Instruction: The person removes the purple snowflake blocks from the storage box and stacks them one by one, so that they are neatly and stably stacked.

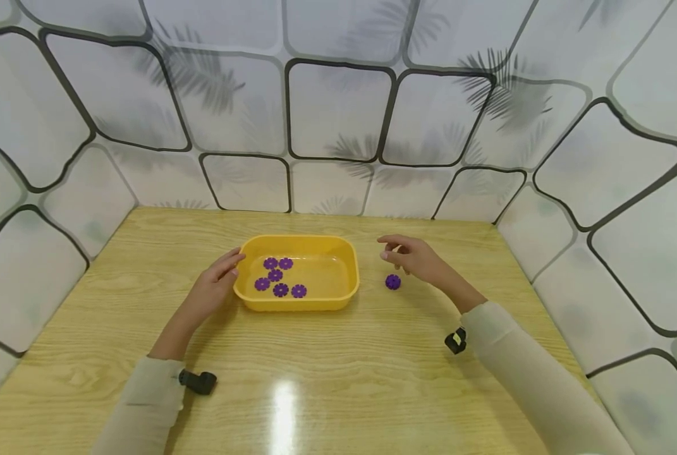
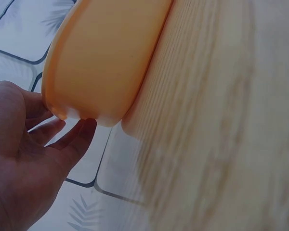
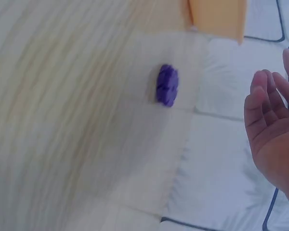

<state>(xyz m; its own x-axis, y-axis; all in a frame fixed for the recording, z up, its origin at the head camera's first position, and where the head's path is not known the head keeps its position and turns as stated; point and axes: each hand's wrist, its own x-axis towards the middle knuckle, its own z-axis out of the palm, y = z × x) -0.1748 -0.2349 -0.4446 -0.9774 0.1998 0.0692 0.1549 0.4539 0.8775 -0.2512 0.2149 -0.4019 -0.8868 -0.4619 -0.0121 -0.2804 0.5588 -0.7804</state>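
The yellow plastic tray (image 1: 296, 304) stands near the middle of the wood-grain surface (image 1: 401, 392), and a broad stretch of that surface runs from its near side toward the person. Behind the tray, a strip of surface leads to the stone-patterned wall (image 1: 341, 114); similar walls bound the surface well to the tray's left and right.

At the tray's left end, the left hand (image 1: 210, 281) holds the rim with bent fingers, its thumb against the outside. Right of the tray and apart from it sits one purple stack of discs (image 1: 392, 282); its layers cannot be counted. The right hand (image 1: 414, 256) hovers just beside that stack, fingers loosely bent, holding nothing.

Six notched purple discs (image 1: 275, 275) lie flat inside the tray's left half. Two black wrist devices (image 1: 456, 341), one per arm, show nearer the person than the tray.
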